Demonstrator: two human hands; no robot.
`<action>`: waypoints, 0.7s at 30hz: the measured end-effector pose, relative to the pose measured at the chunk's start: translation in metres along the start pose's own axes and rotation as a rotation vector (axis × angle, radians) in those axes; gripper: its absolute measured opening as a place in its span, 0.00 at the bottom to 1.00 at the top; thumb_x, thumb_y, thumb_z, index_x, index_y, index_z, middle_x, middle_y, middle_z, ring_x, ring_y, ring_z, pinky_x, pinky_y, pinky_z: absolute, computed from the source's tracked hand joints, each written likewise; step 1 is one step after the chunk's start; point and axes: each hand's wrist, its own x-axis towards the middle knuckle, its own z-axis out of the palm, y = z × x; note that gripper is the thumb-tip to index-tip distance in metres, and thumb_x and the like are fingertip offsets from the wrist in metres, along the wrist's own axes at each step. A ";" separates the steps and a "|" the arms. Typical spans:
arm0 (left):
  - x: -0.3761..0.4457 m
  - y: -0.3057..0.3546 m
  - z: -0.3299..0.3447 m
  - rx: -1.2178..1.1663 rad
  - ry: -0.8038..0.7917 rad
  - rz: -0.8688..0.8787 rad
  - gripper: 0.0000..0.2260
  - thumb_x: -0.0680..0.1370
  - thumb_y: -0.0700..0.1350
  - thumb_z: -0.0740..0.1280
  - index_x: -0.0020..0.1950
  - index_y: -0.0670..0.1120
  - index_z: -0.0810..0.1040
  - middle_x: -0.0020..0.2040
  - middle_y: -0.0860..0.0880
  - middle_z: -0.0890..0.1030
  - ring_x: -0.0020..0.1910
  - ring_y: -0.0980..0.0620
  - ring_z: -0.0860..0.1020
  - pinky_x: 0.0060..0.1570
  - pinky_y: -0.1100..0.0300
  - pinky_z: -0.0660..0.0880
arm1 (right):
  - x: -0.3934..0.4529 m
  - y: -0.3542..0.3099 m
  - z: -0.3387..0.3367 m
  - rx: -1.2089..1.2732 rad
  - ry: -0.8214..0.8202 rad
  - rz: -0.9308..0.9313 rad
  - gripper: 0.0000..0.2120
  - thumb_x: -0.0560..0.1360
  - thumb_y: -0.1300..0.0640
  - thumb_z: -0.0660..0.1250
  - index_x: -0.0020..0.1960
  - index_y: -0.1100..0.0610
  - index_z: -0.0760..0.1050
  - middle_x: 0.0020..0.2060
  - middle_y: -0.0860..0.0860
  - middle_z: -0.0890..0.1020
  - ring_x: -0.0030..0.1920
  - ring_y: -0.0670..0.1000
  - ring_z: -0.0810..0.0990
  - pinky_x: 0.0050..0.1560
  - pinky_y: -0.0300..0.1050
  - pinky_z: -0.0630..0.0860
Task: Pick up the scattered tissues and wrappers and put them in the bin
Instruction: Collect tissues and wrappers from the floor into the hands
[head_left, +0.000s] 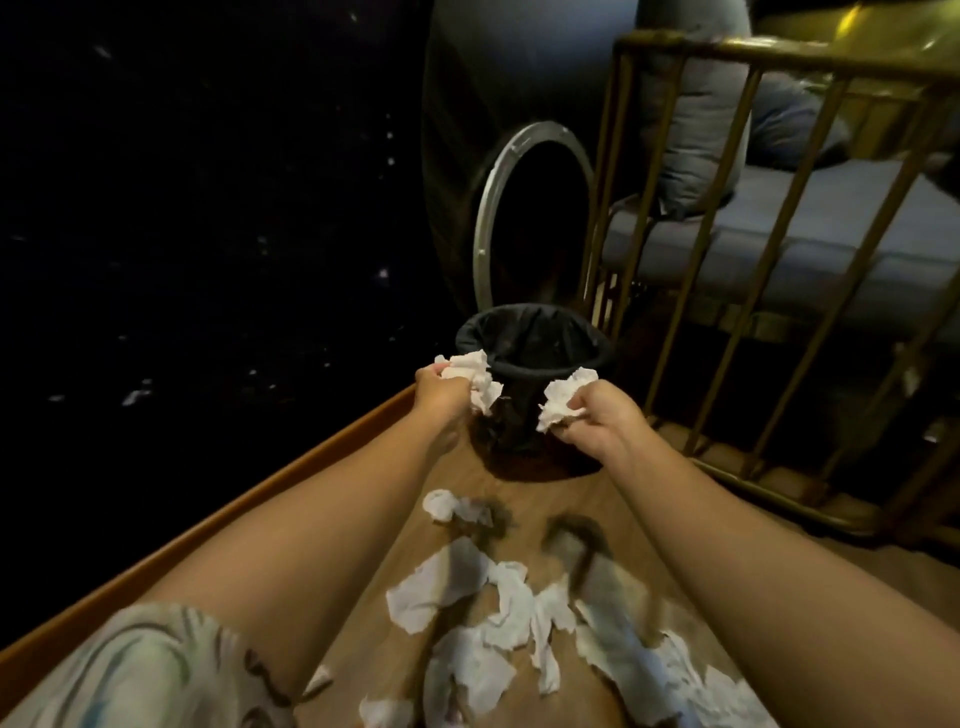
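Two hands are gripping crumpled tissues just short of the bin (535, 332). From the head view, the left hand (441, 387) is clutching a wad (475, 376) at the near-left rim; the right hand (602, 415) is pinching another tissue (558, 402) beside the near-right wall. Both loads are lying slightly short of the opening, the left nearer. Inside, the black liner is showing no contents discernible. Loose tissues (498, 618) are lying on the wooden surface (379, 639).

Dim room. Wooden floor (395, 670) is catching warm light; brass railing (769, 218) is standing right, fronting grey cushioned bench (810, 244). Left side is lying in darkness.
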 end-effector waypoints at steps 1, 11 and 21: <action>0.013 -0.001 0.005 -0.045 -0.011 -0.020 0.16 0.75 0.34 0.63 0.62 0.44 0.73 0.56 0.39 0.79 0.45 0.44 0.78 0.47 0.53 0.77 | 0.014 0.004 0.006 -0.005 0.042 -0.022 0.26 0.71 0.78 0.46 0.56 0.57 0.73 0.48 0.58 0.77 0.45 0.56 0.80 0.55 0.52 0.75; 0.118 -0.001 0.065 -0.214 -0.136 -0.073 0.23 0.75 0.33 0.67 0.68 0.46 0.72 0.54 0.44 0.81 0.46 0.47 0.81 0.46 0.57 0.80 | 0.120 -0.021 0.047 -0.131 0.258 -0.223 0.21 0.76 0.70 0.65 0.68 0.65 0.69 0.60 0.59 0.79 0.44 0.55 0.83 0.38 0.40 0.81; 0.115 -0.014 0.047 -0.257 -0.262 -0.072 0.20 0.80 0.31 0.56 0.70 0.44 0.68 0.54 0.43 0.75 0.44 0.50 0.77 0.49 0.54 0.80 | 0.119 -0.009 0.044 -0.244 0.242 -0.173 0.20 0.80 0.69 0.50 0.72 0.65 0.63 0.54 0.59 0.75 0.64 0.59 0.75 0.55 0.50 0.77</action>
